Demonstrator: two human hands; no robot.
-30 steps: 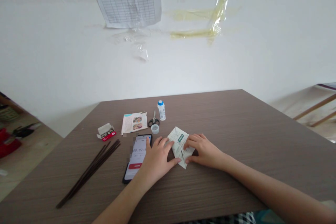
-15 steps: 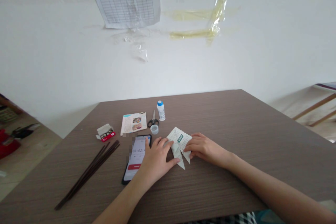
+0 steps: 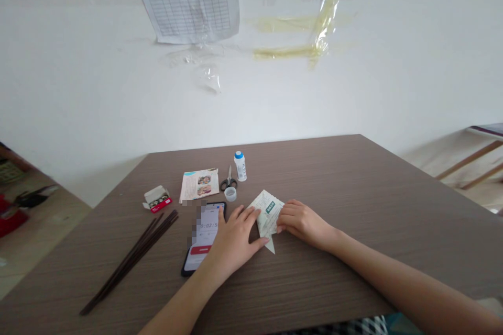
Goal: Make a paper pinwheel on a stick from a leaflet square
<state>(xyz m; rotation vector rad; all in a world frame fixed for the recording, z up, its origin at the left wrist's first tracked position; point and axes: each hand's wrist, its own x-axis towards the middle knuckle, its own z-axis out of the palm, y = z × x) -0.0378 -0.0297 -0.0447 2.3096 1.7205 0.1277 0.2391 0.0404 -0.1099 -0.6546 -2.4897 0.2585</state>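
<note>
A folded sheet of printed paper [image 3: 268,214] with a green label lies on the table, one pointed flap sticking out toward me. My left hand [image 3: 234,233] rests with spread fingers on its left side, the fingertips and thumb touching it. At the right edge, my right hand [image 3: 301,221] has its fingers curled together, pinching the paper; the right-hand flap is hidden there. Close to my left hand, and partly covered by it, lies a phone [image 3: 204,234] showing a running timer.
Behind the phone are a small cup [image 3: 230,194], black-handled scissors [image 3: 228,183], a white bottle with a blue cap [image 3: 241,168] and a printed booklet [image 3: 199,186]. To the left lie an open red-and-white box [image 3: 157,199] and several dark sticks [image 3: 131,261]. A wall [image 3: 275,104] borders the table.
My right hand has moved slightly left and its fingers have closed on the paper's right edge. The right pointed flap that showed before is out of sight. My left hand stays put.
</note>
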